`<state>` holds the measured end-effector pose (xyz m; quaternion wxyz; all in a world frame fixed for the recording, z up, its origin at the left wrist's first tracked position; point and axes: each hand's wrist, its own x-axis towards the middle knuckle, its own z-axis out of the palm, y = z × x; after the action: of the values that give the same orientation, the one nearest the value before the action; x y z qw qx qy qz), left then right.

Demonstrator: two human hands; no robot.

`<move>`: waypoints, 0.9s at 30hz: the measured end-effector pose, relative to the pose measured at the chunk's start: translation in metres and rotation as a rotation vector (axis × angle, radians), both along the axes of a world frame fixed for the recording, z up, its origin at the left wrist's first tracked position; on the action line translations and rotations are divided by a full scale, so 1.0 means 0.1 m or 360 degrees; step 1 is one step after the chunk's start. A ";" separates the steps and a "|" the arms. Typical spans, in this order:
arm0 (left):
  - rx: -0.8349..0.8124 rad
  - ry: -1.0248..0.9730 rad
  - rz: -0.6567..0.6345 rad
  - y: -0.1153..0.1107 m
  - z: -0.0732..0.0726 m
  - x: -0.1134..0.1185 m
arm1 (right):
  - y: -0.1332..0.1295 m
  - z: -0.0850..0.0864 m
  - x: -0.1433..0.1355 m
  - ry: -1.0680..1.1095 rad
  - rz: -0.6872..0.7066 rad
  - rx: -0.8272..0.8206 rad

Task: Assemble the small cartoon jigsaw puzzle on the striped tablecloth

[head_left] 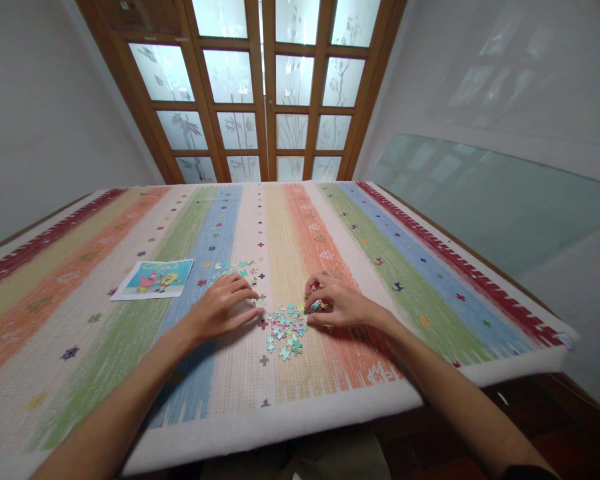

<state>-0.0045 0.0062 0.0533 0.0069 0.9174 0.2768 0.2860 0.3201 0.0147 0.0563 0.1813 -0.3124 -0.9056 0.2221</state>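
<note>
A loose pile of small puzzle pieces (286,328), mostly light blue and green, lies on the striped cloth between my hands. My left hand (226,307) rests at the pile's left side with its fingers apart and nothing in them. At the pile's right edge is my right hand (333,300), its fingers curled toward the thumb around some small puzzle pieces. More puzzle pieces (230,268) lie just beyond my left hand, partly hidden by it. Further left, a picture sheet (155,279) with a pink and a yellow cartoon figure lies flat.
The table is covered by a cloth (290,230) with coloured stripes and small motifs. Its near edge runs in front of my body. Wooden doors (267,87) with frosted panes stand behind, and a glass panel (485,200) is at the right wall.
</note>
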 end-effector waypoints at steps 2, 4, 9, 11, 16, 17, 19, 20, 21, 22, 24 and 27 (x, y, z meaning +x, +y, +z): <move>-0.0084 0.0058 0.0026 0.07 0.06 -0.18 | -0.01 -0.01 -0.02 -0.0058 0.0037 -0.0008; -0.0105 0.0061 0.0085 0.13 0.13 -0.35 | -0.02 -0.01 -0.04 -0.0089 0.0050 -0.0011; -0.0214 0.0115 0.0226 0.20 0.20 -0.67 | -0.03 -0.01 -0.05 -0.0094 0.0040 -0.0045; -0.0291 0.0166 0.0302 0.21 0.18 -0.70 | -0.03 -0.02 -0.04 -0.0101 0.0030 -0.0056; -0.0421 0.0355 0.0385 0.19 0.13 -0.62 | -0.05 -0.01 -0.03 -0.0098 0.0019 -0.0042; -0.0426 0.0380 0.0394 0.19 0.13 -0.61 | -0.05 -0.01 -0.02 -0.0101 0.0022 -0.0039; -0.0439 0.0410 0.0403 0.18 0.14 -0.59 | -0.05 -0.01 -0.02 -0.0106 0.0032 -0.0031; -0.0448 0.0417 0.0403 0.18 0.14 -0.59 | -0.05 -0.01 -0.02 -0.0105 0.0037 -0.0026; -0.0457 0.0420 0.0400 0.18 0.14 -0.59 | -0.05 -0.01 -0.02 -0.0105 0.0040 -0.0022; -0.0468 0.0423 0.0396 0.18 0.13 -0.59 | -0.05 -0.01 -0.02 -0.0105 0.0040 -0.0019; -0.0477 0.0419 0.0392 0.19 0.12 -0.61 | -0.04 -0.01 -0.03 -0.0101 0.0033 -0.0018; -0.0483 0.0402 0.0388 0.21 0.10 -0.62 | -0.04 -0.03 -0.03 -0.0085 0.0031 -0.0029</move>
<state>-0.0670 0.0267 0.0635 0.0754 0.8941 0.4240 0.1227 0.3175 0.0107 0.0530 0.1520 -0.3111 -0.9111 0.2237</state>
